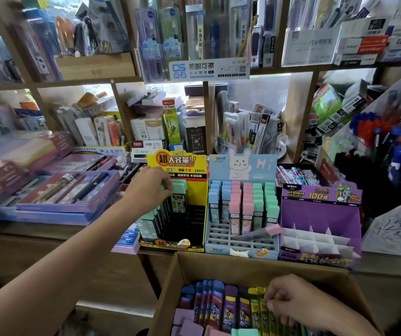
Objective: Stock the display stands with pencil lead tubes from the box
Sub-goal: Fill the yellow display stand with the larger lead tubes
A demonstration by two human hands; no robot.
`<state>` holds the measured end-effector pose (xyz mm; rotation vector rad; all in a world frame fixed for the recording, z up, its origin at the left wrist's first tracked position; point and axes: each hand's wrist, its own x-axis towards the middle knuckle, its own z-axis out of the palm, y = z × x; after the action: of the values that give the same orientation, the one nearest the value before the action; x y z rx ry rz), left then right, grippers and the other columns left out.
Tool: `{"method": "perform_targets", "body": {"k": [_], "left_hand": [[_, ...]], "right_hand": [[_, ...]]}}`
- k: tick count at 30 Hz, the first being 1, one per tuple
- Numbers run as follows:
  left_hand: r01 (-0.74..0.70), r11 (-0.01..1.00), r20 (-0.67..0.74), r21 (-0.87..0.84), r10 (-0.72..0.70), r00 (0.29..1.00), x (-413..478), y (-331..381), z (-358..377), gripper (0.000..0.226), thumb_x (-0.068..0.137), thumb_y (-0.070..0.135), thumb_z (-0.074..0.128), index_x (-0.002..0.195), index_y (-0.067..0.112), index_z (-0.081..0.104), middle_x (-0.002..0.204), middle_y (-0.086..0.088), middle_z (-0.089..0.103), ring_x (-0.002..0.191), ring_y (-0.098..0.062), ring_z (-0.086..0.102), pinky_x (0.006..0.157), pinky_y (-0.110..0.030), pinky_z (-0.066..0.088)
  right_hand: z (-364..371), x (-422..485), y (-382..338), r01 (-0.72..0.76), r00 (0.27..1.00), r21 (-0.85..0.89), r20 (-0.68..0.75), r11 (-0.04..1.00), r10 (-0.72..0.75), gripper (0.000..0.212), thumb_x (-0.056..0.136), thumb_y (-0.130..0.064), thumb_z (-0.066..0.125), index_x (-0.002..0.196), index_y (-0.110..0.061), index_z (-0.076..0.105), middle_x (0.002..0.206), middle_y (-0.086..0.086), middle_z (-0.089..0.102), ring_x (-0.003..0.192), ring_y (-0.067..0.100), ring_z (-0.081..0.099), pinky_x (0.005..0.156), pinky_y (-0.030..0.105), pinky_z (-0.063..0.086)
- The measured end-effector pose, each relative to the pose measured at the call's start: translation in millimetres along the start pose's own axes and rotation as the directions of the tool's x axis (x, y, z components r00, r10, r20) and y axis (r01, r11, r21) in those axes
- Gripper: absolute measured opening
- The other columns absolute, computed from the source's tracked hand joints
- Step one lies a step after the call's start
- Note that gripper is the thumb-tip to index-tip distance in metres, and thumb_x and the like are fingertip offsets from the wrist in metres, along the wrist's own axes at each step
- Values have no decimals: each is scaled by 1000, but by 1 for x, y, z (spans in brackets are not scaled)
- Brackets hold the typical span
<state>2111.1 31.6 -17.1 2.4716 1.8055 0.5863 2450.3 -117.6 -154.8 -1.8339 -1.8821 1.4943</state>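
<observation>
Three display stands sit side by side on the counter: a yellow one [200, 190], a light blue one [243, 246] and a purple one [320, 214]. My left hand [149, 187] grips a green-capped lead tube [179, 187] standing in the yellow stand's back row. Rows of blue, pink and green tubes fill the blue stand, and one pink-capped tube [258, 234] lies across its front slots. The purple stand's white dividers hold nothing. The cardboard box [219, 265] below holds several tubes. My right hand [294, 304] pinches yellow-green tubes [258, 309] inside it.
Purple pen gift boxes [71, 192] lie on the counter to the left. Wooden shelves [209, 81] packed with stationery rise behind the stands. A tilted rack of blue and red pens [388, 132] stands at the right.
</observation>
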Motion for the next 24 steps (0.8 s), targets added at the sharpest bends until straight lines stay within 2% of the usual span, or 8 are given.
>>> {"method": "perform_targets", "body": {"k": [3,6,8,10,12,14,20,24], "left_hand": [[-12,1000,-56,-28,11,998,-10,5,-9,2,91,17,74,89,17,74,103,1,70,106,-24,58,93,-40,49],[-31,987,-159,-156,5,987,-36,20,-17,6,91,15,73,88,21,71,103,5,69,103,-17,59,91,-36,50],[-49,960,-222,-276,-14,975,-67,33,-18,14,89,17,74,83,28,69,97,14,69,94,-4,61,83,-25,51],[-41,915,-232,-402,-59,971,-103,44,-12,15,87,22,73,82,35,68,90,19,69,87,0,64,72,-13,49],[19,847,-175,-532,-132,976,-137,54,4,15,86,23,74,82,36,69,88,19,71,82,-1,66,64,-7,46],[109,790,-95,-603,-207,974,-166,61,29,22,83,16,79,82,35,70,83,17,71,76,-1,66,59,-6,44],[164,782,26,-602,-186,982,-206,70,68,38,69,-3,86,69,32,71,78,16,70,71,0,67,65,-2,44],[192,767,43,-612,-210,977,-208,63,71,32,71,2,86,69,31,71,78,16,70,75,1,66,69,-7,45]], "right_hand": [[0,-12,-15,77,993,12,-88,997,-75,5,95,-27,69,96,-25,73,85,-2,79,77,14,75,68,26,61],[-4,-27,-33,181,947,35,-275,983,-165,10,96,-24,68,88,-27,72,79,-1,76,68,19,74,58,26,58],[-9,-36,-44,234,866,35,-462,972,-192,14,96,-25,68,83,-28,72,73,-1,74,62,20,71,54,27,58],[-17,-44,-55,253,752,14,-632,967,-188,15,96,-28,69,81,-28,71,69,-4,72,60,15,69,50,25,57],[-26,-47,-63,243,655,-17,-735,970,-177,20,93,-41,69,78,-27,70,65,-6,71,57,12,67,49,30,58],[-35,-48,-69,203,597,-48,-785,978,-163,37,84,-59,66,74,-24,70,61,-1,69,54,16,65,53,41,59],[-42,-28,-76,78,617,-45,-783,996,-83,55,87,-56,71,70,-3,70,61,16,67,58,33,65,62,50,60],[-43,-18,-74,32,621,-54,-782,998,-63,58,86,-55,71,68,0,71,61,21,67,58,38,66,64,53,60]]}}
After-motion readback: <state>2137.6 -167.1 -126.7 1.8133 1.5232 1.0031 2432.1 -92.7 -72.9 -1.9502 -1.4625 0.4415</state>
